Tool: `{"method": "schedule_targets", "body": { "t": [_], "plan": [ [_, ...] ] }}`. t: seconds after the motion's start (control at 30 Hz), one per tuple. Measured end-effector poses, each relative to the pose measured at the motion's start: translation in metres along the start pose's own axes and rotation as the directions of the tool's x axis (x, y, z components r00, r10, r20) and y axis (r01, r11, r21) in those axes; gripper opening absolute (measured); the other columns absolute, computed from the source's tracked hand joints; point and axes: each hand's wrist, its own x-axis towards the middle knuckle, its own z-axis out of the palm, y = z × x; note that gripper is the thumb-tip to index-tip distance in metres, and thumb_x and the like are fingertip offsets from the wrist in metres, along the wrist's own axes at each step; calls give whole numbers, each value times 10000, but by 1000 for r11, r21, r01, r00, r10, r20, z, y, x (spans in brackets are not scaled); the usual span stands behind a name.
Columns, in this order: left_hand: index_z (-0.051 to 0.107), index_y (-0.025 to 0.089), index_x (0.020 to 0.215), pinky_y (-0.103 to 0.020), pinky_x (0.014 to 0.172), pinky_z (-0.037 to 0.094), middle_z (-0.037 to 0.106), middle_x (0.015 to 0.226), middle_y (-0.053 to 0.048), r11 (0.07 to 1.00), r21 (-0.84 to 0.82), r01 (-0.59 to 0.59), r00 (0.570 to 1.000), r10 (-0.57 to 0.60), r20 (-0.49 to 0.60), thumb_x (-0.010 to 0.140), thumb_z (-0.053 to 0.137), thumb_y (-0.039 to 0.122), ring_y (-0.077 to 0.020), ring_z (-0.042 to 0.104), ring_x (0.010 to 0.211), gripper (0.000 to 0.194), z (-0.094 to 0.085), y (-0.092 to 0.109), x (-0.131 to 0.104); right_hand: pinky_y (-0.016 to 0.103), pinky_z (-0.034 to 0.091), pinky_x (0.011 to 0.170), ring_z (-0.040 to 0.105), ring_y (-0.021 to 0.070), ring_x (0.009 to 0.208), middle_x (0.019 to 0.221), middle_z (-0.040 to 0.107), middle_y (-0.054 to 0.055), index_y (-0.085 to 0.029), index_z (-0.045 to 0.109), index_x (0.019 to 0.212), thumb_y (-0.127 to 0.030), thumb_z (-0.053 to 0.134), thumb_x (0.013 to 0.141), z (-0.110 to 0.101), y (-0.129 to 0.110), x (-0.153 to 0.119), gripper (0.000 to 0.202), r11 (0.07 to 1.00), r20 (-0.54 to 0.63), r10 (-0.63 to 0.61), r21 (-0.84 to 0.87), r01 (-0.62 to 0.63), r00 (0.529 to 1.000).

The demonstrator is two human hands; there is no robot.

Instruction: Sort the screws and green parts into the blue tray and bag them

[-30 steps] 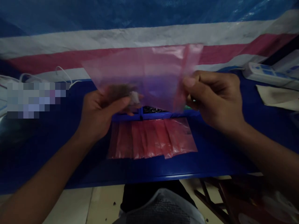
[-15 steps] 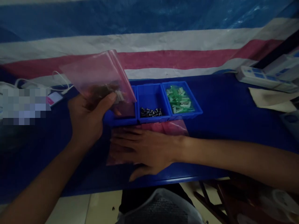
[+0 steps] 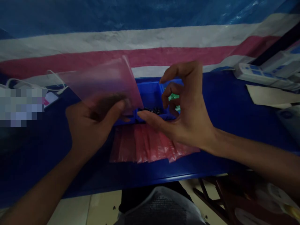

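Observation:
A clear pink bag (image 3: 110,81) with small dark contents is pinched in my left hand (image 3: 93,122), in front of the left blue bin. My right hand (image 3: 187,109) is raised over the right part of the bins, thumb and curled fingers apart, nothing between them. Black screws (image 3: 153,110) lie in the middle blue bin (image 3: 150,90). Green bags (image 3: 173,96) show partly behind my right fingers in the right bin. Below the bins, several flat pink bags (image 3: 150,147) overlap in a row on the blue table (image 3: 93,175).
White power strips (image 3: 257,75) and a beige sheet (image 3: 264,96) lie at the right. White cables (image 3: 28,83) and a small white box (image 3: 50,98) are at the left. A striped sheet (image 3: 150,40) hangs behind; a dark stool (image 3: 217,200) stands below right.
My right hand has lifted off the flat pink bags and moved up and right to the bins, its fingers now curled. The pink bag in my left hand has shifted slightly right.

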Motion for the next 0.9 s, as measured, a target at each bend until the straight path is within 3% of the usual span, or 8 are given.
{"method": "schedule_targets", "body": {
  "t": [0.1, 0.17, 0.27, 0.37, 0.5, 0.63, 0.77, 0.9],
  "plan": [
    [882, 346, 1001, -387, 775, 717, 856, 924, 45, 983, 90, -159, 981, 147, 124, 910, 897, 356, -238, 825, 775, 93, 2, 1, -10, 248, 573, 551, 738, 228, 1074, 1356, 669, 103, -261, 508, 1412, -379, 962, 822, -8, 10, 5, 753, 988, 128, 87, 120, -103, 988],
    [879, 373, 1027, -401, 797, 716, 859, 955, 57, 974, 90, -207, 966, 188, 180, 917, 894, 374, -253, 835, 811, 111, 2, 0, -14, 223, 507, 485, 714, 162, 784, 1017, 744, 10, -247, 651, 1300, -369, 916, 881, -12, 15, 4, 510, 976, 227, 110, 158, -148, 968],
    [880, 362, 1019, -378, 790, 700, 856, 930, 58, 983, 98, -156, 974, 136, 183, 944, 874, 396, -230, 824, 793, 83, 1, -1, -14, 225, 418, 416, 527, 83, 478, 702, 675, -57, -234, 765, 978, -314, 856, 941, -19, 18, 0, 126, 968, 174, 150, 177, -181, 973],
    [879, 313, 986, -346, 717, 682, 853, 900, 43, 994, 40, -103, 982, 95, 166, 936, 890, 386, -195, 793, 720, 90, 0, -2, -10, 227, 438, 426, 529, 74, 440, 649, 667, -65, -238, 730, 846, -192, 845, 915, -26, 22, -1, 142, 957, 121, 135, 241, -161, 983],
    [869, 313, 1019, -320, 700, 672, 860, 943, 66, 992, -54, -111, 968, 120, 219, 957, 875, 297, -186, 813, 763, 65, -2, -3, -6, 248, 573, 593, 667, 97, 621, 870, 792, -50, -263, 575, 862, -193, 929, 798, -33, 32, -1, 366, 917, 211, 77, 370, -152, 974],
    [860, 294, 1129, -445, 1035, 649, 858, 1129, 2, 942, -128, -309, 895, 333, 296, 1045, 786, 465, -261, 803, 1130, 205, -4, -2, 1, 293, 611, 636, 741, 140, 710, 936, 792, -68, -333, 652, 1192, -212, 1008, 731, -39, 42, -3, 595, 906, 205, -40, 420, -51, 978],
    [856, 336, 1147, -484, 1041, 630, 832, 1246, 33, 790, 113, -603, 793, 577, 196, 1089, 721, 473, -276, 740, 1259, 201, -8, -6, 11, 381, 652, 825, 788, 202, 922, 1016, 820, 50, -291, 833, 1165, -317, 826, 987, -45, 52, -10, 180, 937, 22, -348, 30, 347, 937],
    [865, 369, 956, -513, 979, 654, 848, 1126, 27, 901, 166, -400, 916, 401, 31, 983, 814, 597, -315, 739, 1207, 234, -22, -16, 10, 493, 636, 1066, 755, 281, 1256, 1433, 774, 40, -372, 814, 1342, -452, 682, 1087, -56, 44, -24, 298, 829, 31, -498, -277, 487, 866]
  ]
}}
